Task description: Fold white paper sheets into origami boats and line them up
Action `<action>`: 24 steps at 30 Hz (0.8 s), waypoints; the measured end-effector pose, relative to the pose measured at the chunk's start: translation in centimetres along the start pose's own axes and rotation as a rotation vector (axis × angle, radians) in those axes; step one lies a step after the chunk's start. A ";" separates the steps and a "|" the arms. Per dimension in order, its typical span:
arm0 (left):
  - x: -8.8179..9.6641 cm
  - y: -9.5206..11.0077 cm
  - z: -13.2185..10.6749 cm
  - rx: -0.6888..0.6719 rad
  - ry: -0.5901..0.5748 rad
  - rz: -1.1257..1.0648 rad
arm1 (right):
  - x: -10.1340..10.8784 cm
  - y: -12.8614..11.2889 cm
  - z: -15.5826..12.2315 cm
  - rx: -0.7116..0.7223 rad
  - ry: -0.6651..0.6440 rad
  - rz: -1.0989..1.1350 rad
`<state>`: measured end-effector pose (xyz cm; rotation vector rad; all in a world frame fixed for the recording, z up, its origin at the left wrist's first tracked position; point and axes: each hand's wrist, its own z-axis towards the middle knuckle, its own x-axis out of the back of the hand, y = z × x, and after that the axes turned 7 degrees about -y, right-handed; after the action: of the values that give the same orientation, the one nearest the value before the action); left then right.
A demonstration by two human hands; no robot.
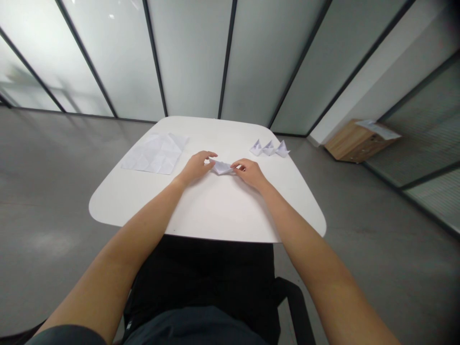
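Note:
A small folded white paper (222, 168) is stretched between my two hands over the middle of the table, its lower edge coming to a blunt point. My left hand (197, 166) pinches its left end between thumb and fingers. At the other end, the fingertips of my right hand (249, 172) are closed on the right corner. Three folded paper boats (269, 148) stand in a row beyond my right hand. To the left of my left hand lies a creased white paper sheet (155, 154), spread flat.
The white table (215, 215) has rounded corners, and its front edge is close to my lap. A black chair armrest (296, 306) sits at lower right. Frosted glass panels (194, 57) stand behind the table. A wooden cabinet (354, 141) is on the floor at right.

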<state>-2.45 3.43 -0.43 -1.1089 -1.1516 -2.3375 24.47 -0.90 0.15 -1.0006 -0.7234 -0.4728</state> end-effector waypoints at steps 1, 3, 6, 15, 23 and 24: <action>-0.1 0.1 0.0 -0.020 -0.010 0.021 | 0.0 -0.1 0.0 0.009 -0.007 0.000; -0.4 0.4 0.0 -0.062 -0.038 0.062 | -0.1 -0.2 0.0 0.028 -0.027 0.000; -0.9 0.9 0.2 -0.102 -0.073 0.098 | -0.2 -0.3 0.1 0.055 -0.047 0.006; -1.1 1.4 0.4 -0.118 -0.085 0.088 | -0.2 -0.1 0.0 0.012 -0.017 0.007; -0.6 1.8 0.1 -0.067 0.051 0.021 | 1.1 0.8 0.2 -0.012 0.042 -0.040; -0.4 1.6 0.0 -0.039 0.077 0.010 | 1.7 1.2 0.1 -0.031 0.072 -0.056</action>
<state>-1.28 2.46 0.12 -1.0260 -1.0756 -2.3817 26.35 -0.28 0.75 -0.9894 -0.6821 -0.5673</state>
